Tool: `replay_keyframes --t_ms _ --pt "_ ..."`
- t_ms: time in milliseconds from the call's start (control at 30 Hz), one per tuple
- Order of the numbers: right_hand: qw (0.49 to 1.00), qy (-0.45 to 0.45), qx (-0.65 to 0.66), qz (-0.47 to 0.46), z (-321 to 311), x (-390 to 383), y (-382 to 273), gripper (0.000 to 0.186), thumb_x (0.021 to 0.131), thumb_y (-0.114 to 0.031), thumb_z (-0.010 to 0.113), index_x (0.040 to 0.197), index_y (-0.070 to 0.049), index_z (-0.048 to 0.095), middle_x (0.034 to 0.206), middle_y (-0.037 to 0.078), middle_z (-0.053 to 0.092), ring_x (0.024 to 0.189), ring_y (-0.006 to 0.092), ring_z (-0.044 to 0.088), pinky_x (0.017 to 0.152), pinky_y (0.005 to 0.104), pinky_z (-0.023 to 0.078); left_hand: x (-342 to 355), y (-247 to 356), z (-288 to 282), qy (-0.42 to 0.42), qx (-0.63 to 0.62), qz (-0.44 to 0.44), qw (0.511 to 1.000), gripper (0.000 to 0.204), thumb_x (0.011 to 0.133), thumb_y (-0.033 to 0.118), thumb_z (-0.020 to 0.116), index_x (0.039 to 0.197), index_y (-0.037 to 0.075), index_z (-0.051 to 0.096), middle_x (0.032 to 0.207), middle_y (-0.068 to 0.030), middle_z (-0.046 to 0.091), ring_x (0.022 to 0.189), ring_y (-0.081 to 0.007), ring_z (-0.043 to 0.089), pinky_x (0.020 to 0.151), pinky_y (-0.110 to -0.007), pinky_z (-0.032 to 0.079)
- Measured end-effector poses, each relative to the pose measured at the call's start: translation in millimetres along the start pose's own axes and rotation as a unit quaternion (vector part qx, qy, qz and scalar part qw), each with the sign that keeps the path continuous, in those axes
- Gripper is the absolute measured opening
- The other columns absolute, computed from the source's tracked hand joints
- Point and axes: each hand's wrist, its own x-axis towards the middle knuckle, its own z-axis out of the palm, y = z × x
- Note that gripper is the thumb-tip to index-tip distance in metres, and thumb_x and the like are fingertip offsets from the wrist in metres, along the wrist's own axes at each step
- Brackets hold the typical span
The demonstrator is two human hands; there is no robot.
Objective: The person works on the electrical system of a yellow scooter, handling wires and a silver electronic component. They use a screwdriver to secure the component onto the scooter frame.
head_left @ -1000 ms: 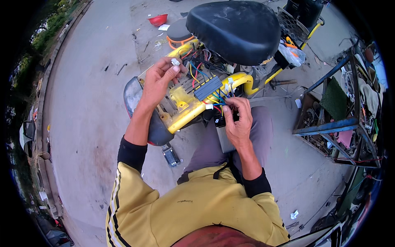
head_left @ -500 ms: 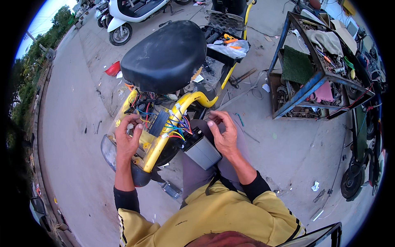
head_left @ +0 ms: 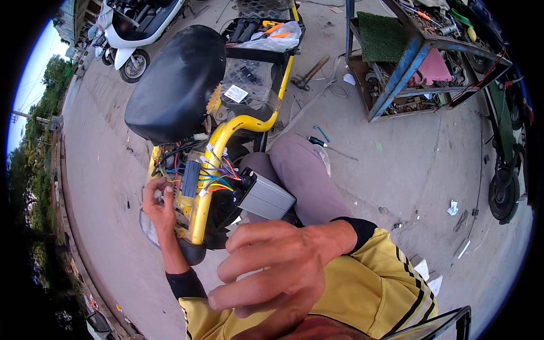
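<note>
My left hand (head_left: pixel 160 207) is at the left side of a yellow scooter frame (head_left: pixel 199 218), its fingertips closed around a small whitish piece I cannot make out. My right hand (head_left: pixel 277 260) is raised large and close over my chest, fingers bent and apart; nothing shows in it, though its thumb side is partly hidden. A silver finned controller box (head_left: pixel 266 195) lies tilted at my lap. Coloured wires (head_left: pixel 218 177) with white connectors run from its black end over the yellow tube. Beside them sits a dark ribbed module (head_left: pixel 191 178). The black seat (head_left: pixel 178 85) is tipped up beyond.
A black tray (head_left: pixel 263 37) holds tools and a plastic bag. On the ground lie a hammer (head_left: pixel 309 73) and a screwdriver (head_left: pixel 331 147). A blue metal rack (head_left: pixel 402 79) with parts stands at right, a white scooter (head_left: pixel 139 37) at far left.
My right hand has moved from beside the controller box up toward my chest. The view has shifted, and my left hand stays by the frame with its fingertips together.
</note>
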Motion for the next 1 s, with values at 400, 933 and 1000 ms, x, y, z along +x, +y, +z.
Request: replay_keyframes --t_ms 400,933,1000 --pt "0.995 -0.056 -0.07 0.047 -34 -10 -32 0.029 0.094 -0.016 0.076 0.122 -0.01 0.071 0.118 0.017 0.07 0.086 0.0285 0.069 0.069 0.0394 0.051 -1 -6 -1 0.003 0.013 0.013 1.0 0.019 0.093 -0.001 0.067 0.112 -0.001 0.067 0.093 -0.0043 0.065 0.084 -0.0119 0.059 0.075 -0.027 0.049" --pt "0.991 -0.1 -0.06 0.059 -54 -3 -55 0.049 0.095 -0.004 0.073 0.14 -0.01 0.053 0.124 0.027 0.067 0.094 0.0397 0.07 0.075 0.0538 0.054 -3 18 -4 -0.013 0.027 0.042 0.999 0.018 0.09 -0.005 0.064 0.108 -0.002 0.063 0.089 -0.0055 0.061 0.083 -0.0143 0.057 0.078 -0.03 0.048" --pt "0.993 -0.092 -0.065 0.045 -53 1 -56 0.041 0.095 -0.002 0.072 0.133 -0.005 0.056 0.124 0.026 0.066 0.094 0.0386 0.07 0.076 0.0516 0.054 -3 17 -2 -0.003 0.035 0.06 0.998 0.018 0.089 -0.005 0.063 0.107 -0.002 0.063 0.088 -0.0058 0.061 0.081 -0.0144 0.057 0.075 -0.029 0.047"
